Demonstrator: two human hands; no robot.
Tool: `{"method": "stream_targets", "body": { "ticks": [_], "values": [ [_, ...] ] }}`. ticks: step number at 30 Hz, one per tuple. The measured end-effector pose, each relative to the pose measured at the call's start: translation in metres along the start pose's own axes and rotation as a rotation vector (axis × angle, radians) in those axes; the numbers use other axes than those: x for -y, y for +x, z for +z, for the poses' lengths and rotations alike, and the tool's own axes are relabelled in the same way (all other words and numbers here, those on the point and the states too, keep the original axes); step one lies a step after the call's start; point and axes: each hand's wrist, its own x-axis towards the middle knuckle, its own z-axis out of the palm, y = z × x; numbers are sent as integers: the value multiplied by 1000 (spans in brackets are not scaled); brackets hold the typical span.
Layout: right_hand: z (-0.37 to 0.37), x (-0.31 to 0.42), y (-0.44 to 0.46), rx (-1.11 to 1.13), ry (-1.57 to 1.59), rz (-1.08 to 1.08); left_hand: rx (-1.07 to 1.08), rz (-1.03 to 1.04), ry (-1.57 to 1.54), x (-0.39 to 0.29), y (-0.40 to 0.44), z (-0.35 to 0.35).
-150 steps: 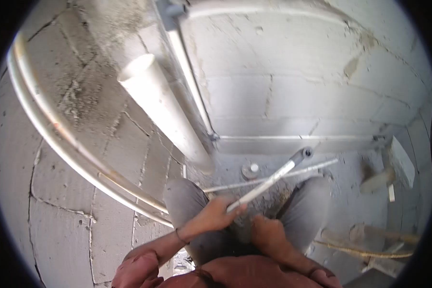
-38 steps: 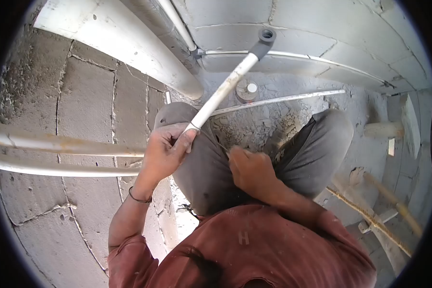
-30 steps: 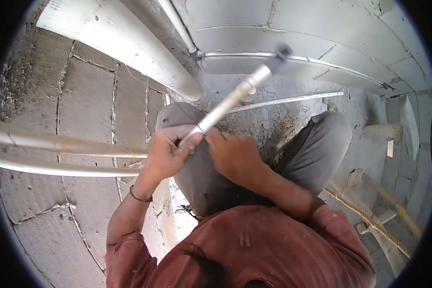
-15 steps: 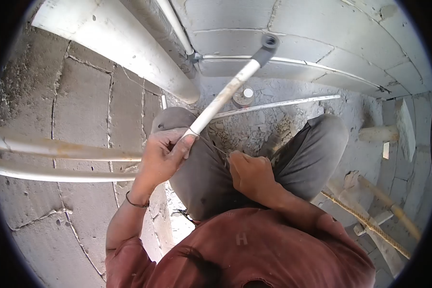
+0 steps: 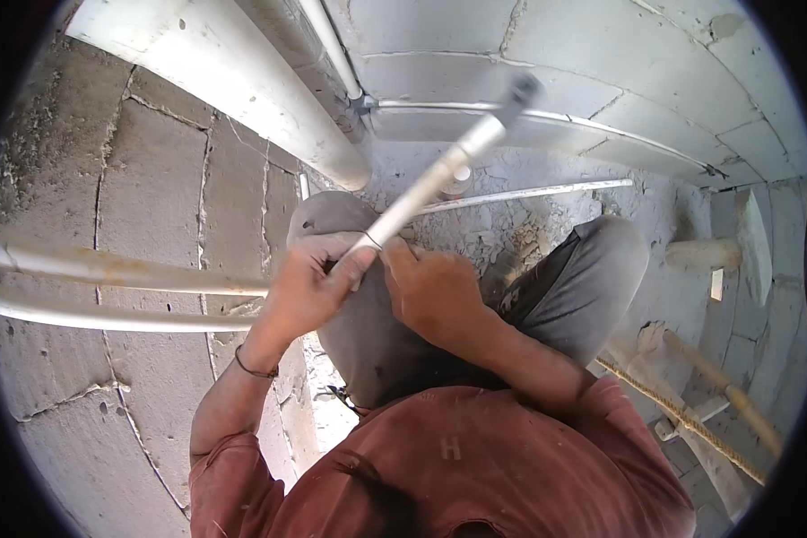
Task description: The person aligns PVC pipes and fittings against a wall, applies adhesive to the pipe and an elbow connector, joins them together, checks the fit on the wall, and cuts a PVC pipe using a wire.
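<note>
A white plastic pipe [image 5: 432, 184] slants up and away over my knees, with a grey elbow fitting [image 5: 517, 99] on its far end, blurred by motion. My left hand [image 5: 309, 285] is closed around the pipe's near end. A thin dark string [image 5: 372, 240] loops round the pipe just beyond my left thumb. My right hand [image 5: 439, 291] is closed right beside that loop, its fingertips close to the pipe. The string runs to its fingers; the pinched end itself is hidden.
A thick white pipe [image 5: 233, 90] leans at the upper left. Two long pipes [image 5: 125, 273] cross the left side. A thin white pipe [image 5: 529, 193] lies on the rubble floor near a small round can [image 5: 457, 182]. A rope [image 5: 681, 417] runs at lower right. Block walls [image 5: 547, 36] surround me.
My right hand has moved up and left, from a little way off to beside the pipe. The pipe's far end has shifted slightly right. My left hand keeps its hold.
</note>
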Motion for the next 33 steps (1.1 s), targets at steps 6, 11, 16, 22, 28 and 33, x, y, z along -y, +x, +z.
{"method": "stream_targets", "body": {
  "ticks": [6,11,16,22,28,33],
  "values": [
    [-9,-11,-34,4,-40,40,-34,-29,-88,15,-3,-7],
    [-7,5,14,0,-93,-8,-22,25,19,10,-2,0],
    [-10,4,-12,-39,26,-6,25,167,66,18,-3,10],
    [0,4,5,-75,-64,-3,-69,119,42,6,-1,10],
    [-8,-5,-27,-33,-58,7,-65,-148,-230,17,-7,-7],
    [-6,-11,-16,29,-87,-49,-72,140,51,15,-3,5]
  ]
}}
